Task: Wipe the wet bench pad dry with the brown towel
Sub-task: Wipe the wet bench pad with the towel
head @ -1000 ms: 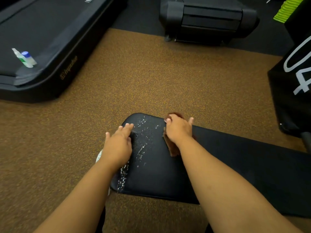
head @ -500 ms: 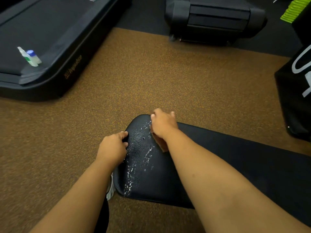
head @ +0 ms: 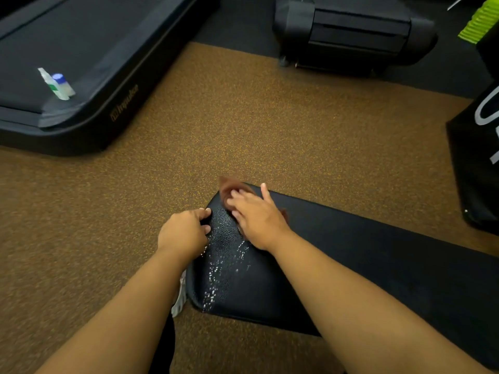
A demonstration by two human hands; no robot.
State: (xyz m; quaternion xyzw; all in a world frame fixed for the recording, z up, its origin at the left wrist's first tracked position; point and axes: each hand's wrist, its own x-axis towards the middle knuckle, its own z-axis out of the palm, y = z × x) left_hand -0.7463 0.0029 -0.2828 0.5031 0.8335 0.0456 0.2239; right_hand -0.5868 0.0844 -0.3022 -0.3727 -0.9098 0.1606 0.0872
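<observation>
The black bench pad (head: pixel 351 255) runs from the middle of the view to the right, with water drops glinting along its left end (head: pixel 218 276). My right hand (head: pixel 256 217) presses the brown towel (head: pixel 229 186) flat on the pad's far left corner; most of the towel is hidden under the hand and it looks motion-blurred. My left hand (head: pixel 183 230) grips the pad's left edge, fingers curled over it.
Speckled brown rubber floor (head: pixel 243 125) surrounds the bench. A black treadmill deck (head: pixel 81 63) lies at the upper left with a spray bottle and a small blue-capped bottle (head: pixel 58 85) on it. Black equipment (head: pixel 351 33) stands at the top, a black box (head: pixel 478 163) at right.
My right hand has swept the towel across the pad's far corner, left then back right. The left hand went from lying flat to curling over the pad's edge. The view shifted slightly.
</observation>
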